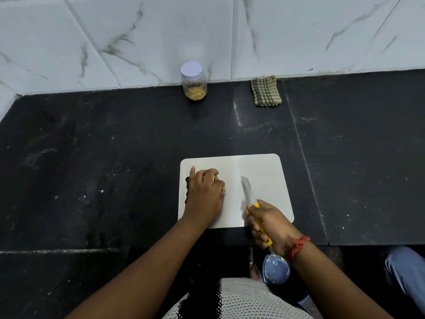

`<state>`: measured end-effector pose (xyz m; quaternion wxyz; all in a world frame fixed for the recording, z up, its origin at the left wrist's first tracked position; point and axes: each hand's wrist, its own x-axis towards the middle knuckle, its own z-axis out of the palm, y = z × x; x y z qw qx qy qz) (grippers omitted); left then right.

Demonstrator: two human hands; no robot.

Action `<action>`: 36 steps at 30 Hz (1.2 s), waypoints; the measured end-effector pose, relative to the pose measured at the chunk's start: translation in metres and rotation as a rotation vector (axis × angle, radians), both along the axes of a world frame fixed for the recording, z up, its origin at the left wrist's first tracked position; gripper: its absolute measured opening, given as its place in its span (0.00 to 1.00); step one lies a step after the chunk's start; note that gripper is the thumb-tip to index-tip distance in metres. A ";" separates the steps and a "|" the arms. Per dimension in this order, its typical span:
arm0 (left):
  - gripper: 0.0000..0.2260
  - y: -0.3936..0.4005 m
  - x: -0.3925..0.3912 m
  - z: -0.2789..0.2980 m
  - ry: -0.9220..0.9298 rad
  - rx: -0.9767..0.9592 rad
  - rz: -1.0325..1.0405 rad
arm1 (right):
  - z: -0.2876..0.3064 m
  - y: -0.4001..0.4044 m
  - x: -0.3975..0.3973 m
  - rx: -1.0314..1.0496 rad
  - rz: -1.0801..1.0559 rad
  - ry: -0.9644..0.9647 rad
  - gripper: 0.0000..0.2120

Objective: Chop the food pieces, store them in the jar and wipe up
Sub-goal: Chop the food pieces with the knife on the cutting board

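The left hand (204, 192) hides the food piece (223, 188); the knife (248, 191) blade is blurred.

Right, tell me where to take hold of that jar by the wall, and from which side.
Grip the jar around its clear body just below the white lid, coming from the front. It stands upright close to the tiled wall, so the back is blocked; its round sides probably suit a wrap-around hold.

Both arms reach forward toward twelve o'clock. The left hand (204, 192) lies palm down, index finger stretched ahead, other fingers curled under with something small pinched at the thumb. The right hand (266, 223), red thread at its wrist, grips a yellow handle, blade pointing to eleven o'clock.
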<state>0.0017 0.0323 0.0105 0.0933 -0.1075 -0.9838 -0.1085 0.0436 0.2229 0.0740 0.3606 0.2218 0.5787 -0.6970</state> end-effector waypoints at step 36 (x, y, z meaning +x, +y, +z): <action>0.13 0.105 -0.037 0.018 -0.285 0.023 -0.233 | 0.007 0.064 -0.008 -0.003 -0.216 0.161 0.09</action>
